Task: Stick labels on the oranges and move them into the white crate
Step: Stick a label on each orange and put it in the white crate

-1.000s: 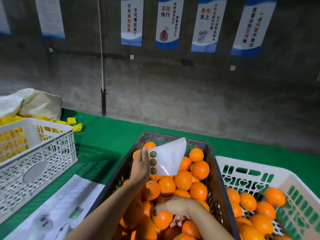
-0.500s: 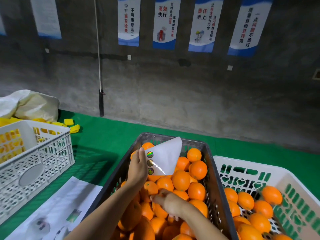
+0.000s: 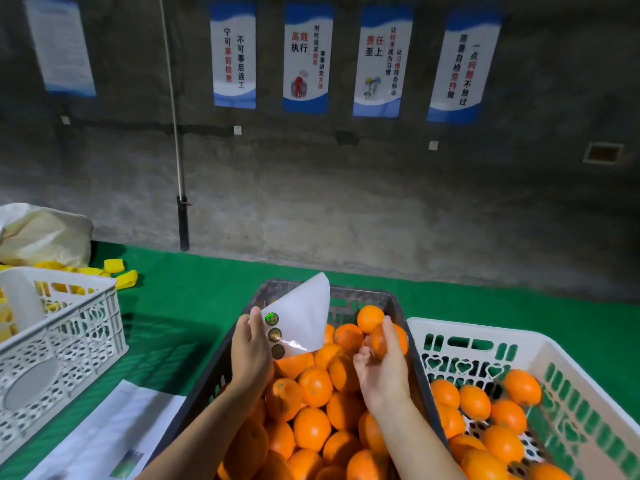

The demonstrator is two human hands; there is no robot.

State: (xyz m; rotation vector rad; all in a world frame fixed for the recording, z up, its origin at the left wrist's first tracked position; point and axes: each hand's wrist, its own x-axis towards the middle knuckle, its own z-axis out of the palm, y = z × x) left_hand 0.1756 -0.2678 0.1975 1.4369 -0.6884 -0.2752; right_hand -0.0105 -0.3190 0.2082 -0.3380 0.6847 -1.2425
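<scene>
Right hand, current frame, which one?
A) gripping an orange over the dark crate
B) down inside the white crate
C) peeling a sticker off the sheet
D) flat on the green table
A: the right hand has its fingers curled round an orange held over the dark crate, apart from the label sheet that the left hand holds.

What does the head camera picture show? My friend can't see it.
A person's right hand holds one orange above a dark crate full of oranges, while the left hand holds a white sheet with three round labels. A white crate to the right holds more oranges, all on a green table.
</scene>
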